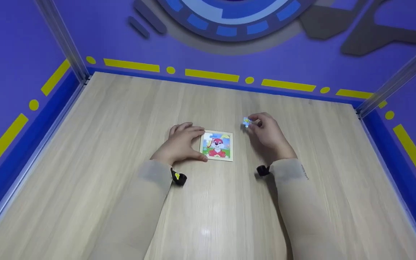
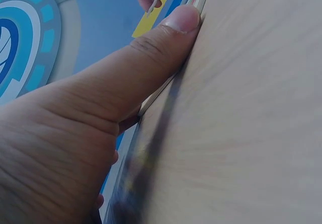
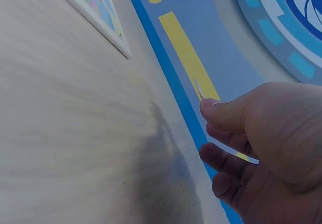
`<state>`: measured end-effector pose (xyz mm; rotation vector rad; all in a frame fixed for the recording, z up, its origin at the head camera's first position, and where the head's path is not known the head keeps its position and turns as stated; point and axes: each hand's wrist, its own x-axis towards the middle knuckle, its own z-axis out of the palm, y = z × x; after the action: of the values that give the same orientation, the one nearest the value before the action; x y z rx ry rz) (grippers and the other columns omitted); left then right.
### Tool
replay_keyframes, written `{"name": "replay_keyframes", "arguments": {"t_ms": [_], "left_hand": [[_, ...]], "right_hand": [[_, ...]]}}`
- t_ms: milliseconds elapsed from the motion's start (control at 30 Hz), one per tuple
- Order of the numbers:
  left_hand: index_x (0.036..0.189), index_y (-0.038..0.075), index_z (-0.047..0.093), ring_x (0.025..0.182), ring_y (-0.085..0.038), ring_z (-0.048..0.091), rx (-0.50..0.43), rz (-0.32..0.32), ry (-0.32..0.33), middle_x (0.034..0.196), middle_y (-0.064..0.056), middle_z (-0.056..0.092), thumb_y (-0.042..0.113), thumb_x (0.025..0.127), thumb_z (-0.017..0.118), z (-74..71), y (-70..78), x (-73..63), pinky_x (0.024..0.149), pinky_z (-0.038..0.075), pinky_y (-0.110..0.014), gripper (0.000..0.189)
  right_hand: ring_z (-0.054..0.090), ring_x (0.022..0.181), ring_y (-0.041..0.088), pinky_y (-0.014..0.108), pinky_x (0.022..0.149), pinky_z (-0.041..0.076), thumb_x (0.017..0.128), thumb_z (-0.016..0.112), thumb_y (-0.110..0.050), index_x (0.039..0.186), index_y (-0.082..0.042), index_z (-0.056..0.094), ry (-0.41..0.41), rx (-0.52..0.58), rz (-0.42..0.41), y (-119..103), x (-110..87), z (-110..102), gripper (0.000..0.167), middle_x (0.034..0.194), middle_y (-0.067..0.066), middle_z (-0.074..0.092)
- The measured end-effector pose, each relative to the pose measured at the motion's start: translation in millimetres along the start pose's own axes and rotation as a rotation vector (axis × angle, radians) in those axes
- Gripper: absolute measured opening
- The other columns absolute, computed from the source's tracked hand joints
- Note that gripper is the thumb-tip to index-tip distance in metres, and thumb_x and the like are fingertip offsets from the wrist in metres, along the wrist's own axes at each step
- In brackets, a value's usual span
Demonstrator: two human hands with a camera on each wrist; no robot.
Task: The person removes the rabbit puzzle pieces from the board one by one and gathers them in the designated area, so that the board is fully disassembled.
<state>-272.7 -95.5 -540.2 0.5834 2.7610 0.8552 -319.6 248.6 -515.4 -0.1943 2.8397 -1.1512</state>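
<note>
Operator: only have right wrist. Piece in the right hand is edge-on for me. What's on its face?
Observer: From the head view, the puzzle piece in the right hand is mostly light blue with a bit of yellow.
Operator: Just one corner of the frame on my side. What's the picture in it?
Observer: A red-and-white cartoon animal, facing out.
Operator: Anything on the frame's left side?
Observer: Yes, the left hand: its thumb is at the corner nearer the person.
</note>
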Motion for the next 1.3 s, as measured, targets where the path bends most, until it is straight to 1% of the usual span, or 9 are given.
{"name": "replay_keyframes", "arguments": {"t_ms": [100,267,367,500,633,767,933,1133,1300], "left_hand": [[0.169,0.02,0.056,0.177,-0.031,0.021,-0.004,0.001,0.003,0.179,0.003,0.05,0.062,0.076,0.102,-0.1,0.9,-0.1,0.144,0.008,-0.06,0.112],[0.169,0.019,0.055,0.177,-0.031,0.021,0.002,0.001,0.003,0.179,0.003,0.05,0.063,0.076,0.101,-0.4,0.6,-0.3,0.144,0.008,-0.06,0.113],[0.169,0.019,0.055,0.177,-0.032,0.022,0.005,0.004,-0.001,0.179,0.003,0.05,0.064,0.076,0.101,-0.3,-0.3,-0.3,0.144,0.008,-0.06,0.113],[0.169,0.019,0.055,0.177,-0.032,0.022,0.001,0.003,-0.004,0.179,0.002,0.05,0.063,0.077,0.101,-0.7,0.0,-0.9,0.144,0.007,-0.06,0.112],[0.169,0.019,0.055,0.177,-0.031,0.021,-0.002,-0.002,-0.006,0.179,0.003,0.05,0.062,0.076,0.101,-1.1,0.7,-1.2,0.144,0.007,-0.06,0.112],[0.169,0.019,0.055,0.178,-0.031,0.021,-0.006,-0.002,-0.007,0.179,0.004,0.05,0.062,0.076,0.101,-1.1,0.9,-1.0,0.144,0.007,-0.059,0.113],[0.169,0.018,0.055,0.177,-0.032,0.021,-0.007,0.003,-0.006,0.179,0.003,0.05,0.061,0.076,0.102,-1.2,1.3,-0.3,0.144,0.007,-0.059,0.112],[0.17,0.018,0.055,0.178,-0.032,0.02,-0.007,0.003,-0.01,0.179,0.002,0.049,0.061,0.077,0.101,-1.5,1.8,-0.8,0.144,0.006,-0.06,0.112],[0.17,0.018,0.054,0.178,-0.031,0.021,-0.002,0.003,-0.015,0.18,0.002,0.049,0.062,0.077,0.101,-1.1,1.0,-0.3,0.144,0.006,-0.06,0.113]], "right_hand": [[0.059,0.118,0.03,0.043,0.099,0.053,0.116,0.062,-0.013,0.148,-0.006,0.068,0.01,-0.006,0.003,6,0.9,0,0.034,0.149,0.015,0.063],[0.062,0.139,0.039,0.056,0.121,0.053,0.115,0.061,-0.011,0.149,-0.003,0.067,0.011,-0.009,0.016,14,2.7,0,0.035,0.155,0.019,0.061],[0.061,0.144,0.041,0.059,0.126,0.049,0.115,0.061,-0.012,0.149,-0.002,0.067,0.008,-0.027,0.035,18,4.3,0,0.036,0.155,0.02,0.061],[0.063,0.136,0.039,0.058,0.122,0.051,0.115,0.061,-0.01,0.149,-0.001,0.067,0.008,-0.053,0.046,21,6.0,1,0.036,0.149,0.021,0.062],[0.063,0.134,0.04,0.057,0.122,0.051,0.114,0.061,-0.007,0.149,0.002,0.067,0.009,-0.074,0.034,23,7.1,2,0.037,0.146,0.023,0.063],[0.062,0.139,0.042,0.058,0.125,0.05,0.113,0.062,-0.007,0.15,0.003,0.067,0.007,-0.097,0.03,25,8.1,2,0.038,0.15,0.025,0.062],[0.061,0.141,0.042,0.057,0.125,0.05,0.114,0.063,-0.012,0.154,0.0,0.064,0.03,-0.078,0.036,22,7.5,2,0.042,0.157,0.023,0.058],[0.063,0.141,0.04,0.056,0.122,0.054,0.114,0.066,-0.021,0.153,-0.003,0.066,0.061,0.022,-0.009,4,4.3,12,0.042,0.156,0.019,0.059],[0.061,0.133,0.033,0.053,0.115,0.054,0.114,0.067,-0.025,0.152,-0.009,0.068,0.034,0.068,-0.05,-17,-2.0,26,0.042,0.155,0.011,0.061]]}}
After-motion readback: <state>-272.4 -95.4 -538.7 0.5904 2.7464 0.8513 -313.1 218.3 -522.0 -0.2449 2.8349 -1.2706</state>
